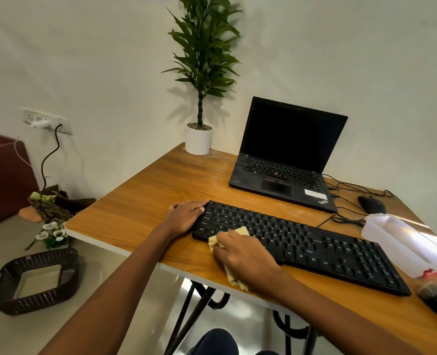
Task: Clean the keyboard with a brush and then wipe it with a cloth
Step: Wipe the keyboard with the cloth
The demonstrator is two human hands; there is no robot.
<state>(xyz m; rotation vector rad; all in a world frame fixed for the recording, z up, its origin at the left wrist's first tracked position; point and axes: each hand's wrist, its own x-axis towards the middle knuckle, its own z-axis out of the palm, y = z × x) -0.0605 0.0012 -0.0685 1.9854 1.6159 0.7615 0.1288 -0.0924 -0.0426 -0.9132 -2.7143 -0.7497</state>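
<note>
A long black keyboard [314, 248] lies slanted across the wooden desk [145, 206]. My left hand [185, 216] rests flat on the keyboard's left end, fingers over its top corner, holding it steady. My right hand [245, 256] presses a crumpled yellow cloth [234, 235] against the lower left keys; part of the cloth hangs out below my palm near the desk's front edge. A black brush [436, 301] lies on the desk at the far right, beyond the keyboard's right end.
An open black laptop [286, 160] stands behind the keyboard, with a mouse [372, 204] and cables to its right. A clear plastic box [406, 243] lies at the right. A potted plant [199, 138] stands at the back corner. A dark basket [35, 280] sits on the floor.
</note>
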